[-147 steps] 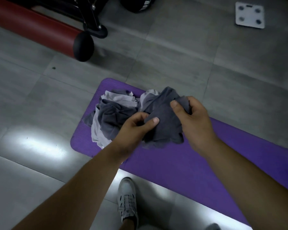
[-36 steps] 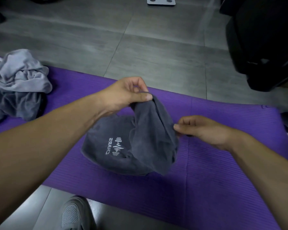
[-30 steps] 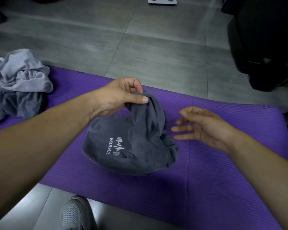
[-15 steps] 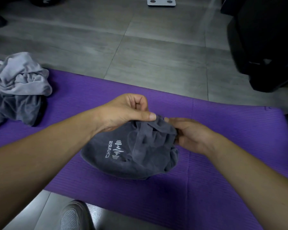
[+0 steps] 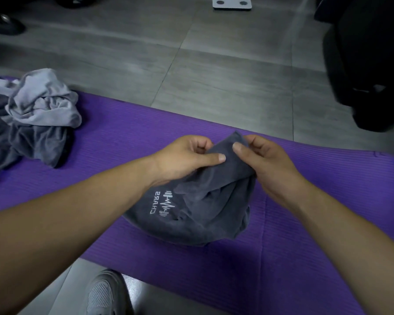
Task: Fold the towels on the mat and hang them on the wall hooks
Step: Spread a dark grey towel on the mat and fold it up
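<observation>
A dark grey towel [image 5: 198, 208] with a white printed logo lies bunched on the purple mat [image 5: 305, 235]. My left hand [image 5: 184, 159] pinches its raised top edge between thumb and fingers. My right hand [image 5: 266, 162] pinches the same edge right beside it, so a corner sticks up between both hands. A pile of crumpled towels [image 5: 35, 112], light grey over dark grey, sits on the mat's left end. No wall hooks are in view.
Grey floor tiles [image 5: 214, 71] stretch beyond the mat. A white bathroom scale [image 5: 232, 3] lies at the top edge. A large black object [image 5: 369, 60] stands at the right. My grey shoe [image 5: 105, 294] is at the mat's near edge.
My right hand let go of the towel, opened, then came back and took hold of the top edge beside my left hand. Both hands have lifted that edge a little.
</observation>
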